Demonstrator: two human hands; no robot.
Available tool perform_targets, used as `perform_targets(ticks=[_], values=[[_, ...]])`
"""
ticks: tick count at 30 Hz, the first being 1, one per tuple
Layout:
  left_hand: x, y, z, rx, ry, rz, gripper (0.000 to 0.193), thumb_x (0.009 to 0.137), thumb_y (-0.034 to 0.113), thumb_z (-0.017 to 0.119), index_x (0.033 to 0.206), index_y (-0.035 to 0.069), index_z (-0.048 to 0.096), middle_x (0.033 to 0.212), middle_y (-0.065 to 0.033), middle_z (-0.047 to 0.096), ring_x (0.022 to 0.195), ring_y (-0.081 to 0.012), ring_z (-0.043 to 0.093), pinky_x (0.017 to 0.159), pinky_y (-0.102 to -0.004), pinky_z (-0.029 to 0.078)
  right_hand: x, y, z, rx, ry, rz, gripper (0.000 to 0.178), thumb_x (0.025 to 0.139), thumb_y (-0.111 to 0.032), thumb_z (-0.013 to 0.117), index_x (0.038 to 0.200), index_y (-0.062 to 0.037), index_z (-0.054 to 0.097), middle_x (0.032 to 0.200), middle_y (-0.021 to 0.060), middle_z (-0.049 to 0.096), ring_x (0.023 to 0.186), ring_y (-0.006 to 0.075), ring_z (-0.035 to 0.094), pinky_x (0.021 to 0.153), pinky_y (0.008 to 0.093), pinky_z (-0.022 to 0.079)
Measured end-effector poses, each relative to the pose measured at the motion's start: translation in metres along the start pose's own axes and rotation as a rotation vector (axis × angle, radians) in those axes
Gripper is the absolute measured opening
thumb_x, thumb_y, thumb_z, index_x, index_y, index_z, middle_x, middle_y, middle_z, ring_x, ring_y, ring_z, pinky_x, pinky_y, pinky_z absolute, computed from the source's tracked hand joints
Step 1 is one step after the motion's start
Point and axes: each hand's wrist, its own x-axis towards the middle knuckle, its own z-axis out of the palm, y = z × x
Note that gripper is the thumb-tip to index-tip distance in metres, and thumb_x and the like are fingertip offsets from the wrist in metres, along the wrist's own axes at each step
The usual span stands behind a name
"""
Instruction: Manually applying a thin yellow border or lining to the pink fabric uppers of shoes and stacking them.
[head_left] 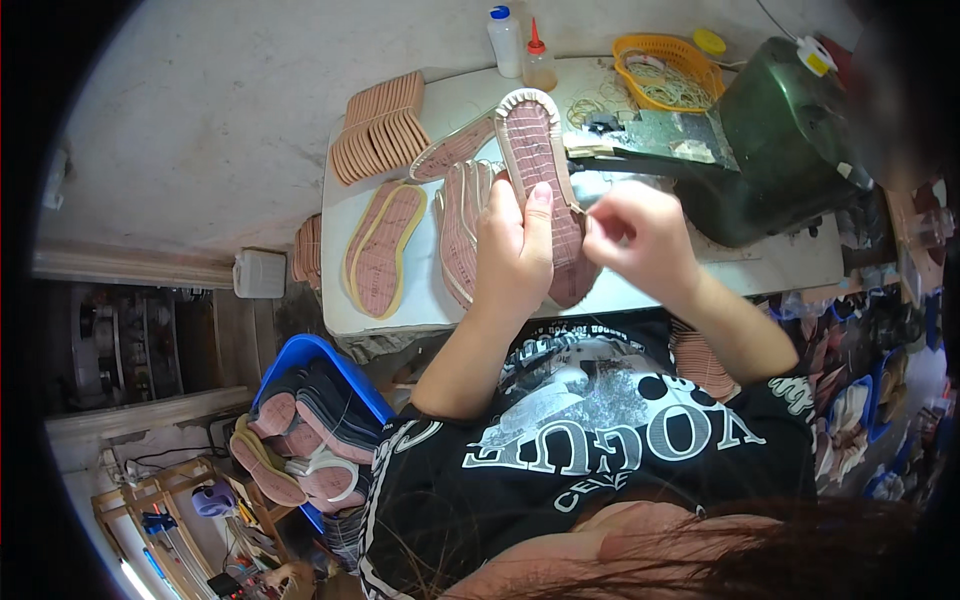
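Note:
My left hand (pixel 518 240) is wrapped round a pinkish shoe insole (pixel 535 135), its thumb flat on the face. This insole is held tilted up above the table, with a pleated pale edging strip (pixel 527 97) round its upper end. At its right side my right hand (pixel 640 235) is closed in a pinch on the strip where it comes off the edge. Just left of my left hand, several insoles with pale edges (pixel 458 235) stand in a row. Two yellow-edged insoles (pixel 385 250) lie farther left, and another long insole (pixel 452 152) lies behind.
Bundled pink insoles (pixel 378 130) stand at the back left of the white table (pixel 350 318). Behind are a white bottle (pixel 506 45), a red-tipped glue bottle (pixel 539 65) and a yellow basket (pixel 655 95) of bands. A green machine (pixel 790 150) blocks the right. A blue bin (pixel 350 365) holds more insoles.

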Motion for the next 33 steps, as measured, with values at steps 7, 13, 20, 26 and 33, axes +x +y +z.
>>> perform_targets(ticks=[7, 13, 20, 26, 33], values=[[0.032, -0.034, 0.004, -0.808, 0.001, -0.363, 0.024, 0.095, 0.012, 0.048, 0.115, -0.001, 0.046, 0.092, -0.0148, 0.064, 0.079, -0.0162, 0.065, 0.07, -0.0267, 0.052, -0.037, 0.019, 0.038, 0.733, 0.25, 0.357, 0.027, 0.092, -0.023, 0.057, 0.104, 0.0013, 0.057, 0.096, 0.006, 0.06, 0.081, 0.0138, 0.058, 0.069, 0.0269, 0.051], [0.076, -0.086, 0.019, -0.024, -0.002, -0.112, 0.031, 0.083, 0.03, 0.065, 0.081, -0.001, 0.065, 0.095, -0.0136, 0.059, 0.09, -0.0257, 0.057, 0.08, -0.0365, 0.046, -0.061, 0.026, 0.036, 0.958, -0.132, 0.627, 0.027, 0.097, -0.026, 0.051, 0.095, -0.0004, 0.058, 0.081, 0.0039, 0.063, 0.068, 0.0107, 0.059, 0.059, 0.0252, 0.05], [0.109, -0.088, 0.047, 0.425, -0.097, -0.084, 0.036, 0.078, 0.043, 0.068, 0.079, 0.007, 0.068, 0.104, -0.0121, 0.058, 0.106, -0.0318, 0.045, 0.091, -0.0417, 0.037, -0.053, 0.048, 0.02, 0.898, -0.007, 0.651, 0.032, 0.098, -0.026, 0.05, 0.092, 0.0019, 0.063, 0.077, 0.0071, 0.066, 0.062, 0.0126, 0.062, 0.053, 0.0237, 0.047], [0.16, -0.106, 0.049, 0.467, -0.159, -0.231, 0.046, 0.083, 0.049, 0.059, 0.092, 0.005, 0.069, 0.103, -0.0154, 0.064, 0.109, -0.0349, 0.052, 0.094, -0.0458, 0.039, -0.012, 0.07, 0.031, 0.906, 0.022, 0.681, 0.028, 0.096, -0.023, 0.053, 0.09, 0.0029, 0.063, 0.078, 0.0088, 0.067, 0.056, 0.013, 0.062, 0.05, 0.0215, 0.046], [0.102, -0.082, -0.021, -0.974, -0.304, -0.616, 0.034, 0.093, 0.028, 0.052, 0.109, -0.001, 0.059, 0.097, -0.0144, 0.066, 0.083, -0.0207, 0.066, 0.076, -0.0332, 0.053, 0.017, 0.031, 0.039, 1.137, -0.204, 0.659, 0.027, 0.095, -0.028, 0.056, 0.093, -0.0012, 0.061, 0.077, 0.0057, 0.065, 0.055, 0.0147, 0.064, 0.048, 0.0223, 0.049]])
